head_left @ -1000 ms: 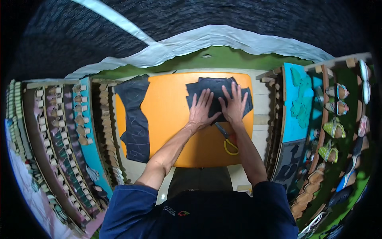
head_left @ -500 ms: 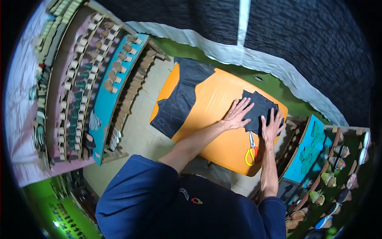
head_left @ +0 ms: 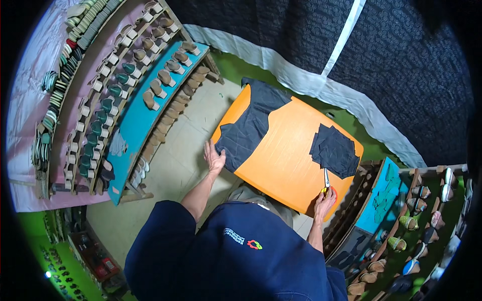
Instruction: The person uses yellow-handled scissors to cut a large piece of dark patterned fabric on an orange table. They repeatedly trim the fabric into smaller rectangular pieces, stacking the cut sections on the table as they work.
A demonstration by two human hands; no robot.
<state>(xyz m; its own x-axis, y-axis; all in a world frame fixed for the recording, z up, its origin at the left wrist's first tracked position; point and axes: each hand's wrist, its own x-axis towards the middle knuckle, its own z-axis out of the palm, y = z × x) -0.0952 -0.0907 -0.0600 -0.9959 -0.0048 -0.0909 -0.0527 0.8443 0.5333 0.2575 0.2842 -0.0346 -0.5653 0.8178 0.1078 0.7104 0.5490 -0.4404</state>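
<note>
On the orange table (head_left: pixel 286 150) lies a large dark fabric piece (head_left: pixel 246 130) with pale marked lines and curved cut edges. My left hand (head_left: pixel 215 159) is at its near left corner, fingers stretched out and thumb apart, touching or nearly touching the cloth. At the table's right side, my right hand (head_left: pixel 325 202) is closed around the yellow and red handles of a pair of scissors (head_left: pixel 327 179). The blades point away from me, their tips near a loose stack of dark cut fabric pieces (head_left: pixel 335 150).
Left of the table stands a tiered rack (head_left: pixel 131 113) with many shoes and lasts. To the right, another rack (head_left: pixel 409 236) holds shoes, beside a blue board (head_left: pixel 384 195) with green scraps. A dark patterned curtain (head_left: pixel 281 40) with a pale border hangs behind the table.
Both hands have left the stack of cut pieces. My left hand moved left to the large fabric's corner; my right came back and took hold of the scissors. The view has shifted.
</note>
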